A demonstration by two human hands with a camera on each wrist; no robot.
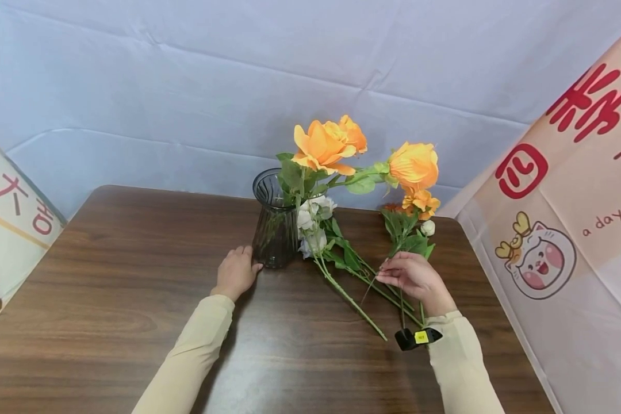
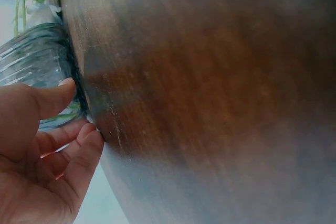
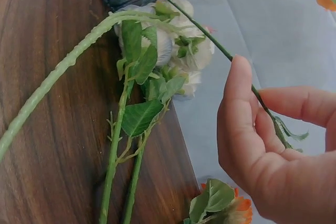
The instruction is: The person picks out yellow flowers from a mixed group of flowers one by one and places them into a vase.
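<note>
We find a wide way for a hand over the brown wooden tabletop (image 1: 108, 276) left of the left hand (image 1: 236, 272), and another between the cream sleeves (image 1: 196, 339). The left hand blocks the low left side of the grey glass vase (image 1: 275, 241). On its right, white flowers (image 1: 313, 221) and green stems (image 1: 349, 296) bar our way toward the right hand (image 1: 414, 276). Orange roses (image 1: 321, 146) overhang there; leaves (image 1: 292, 175) leave us the mouth's left part.
</note>
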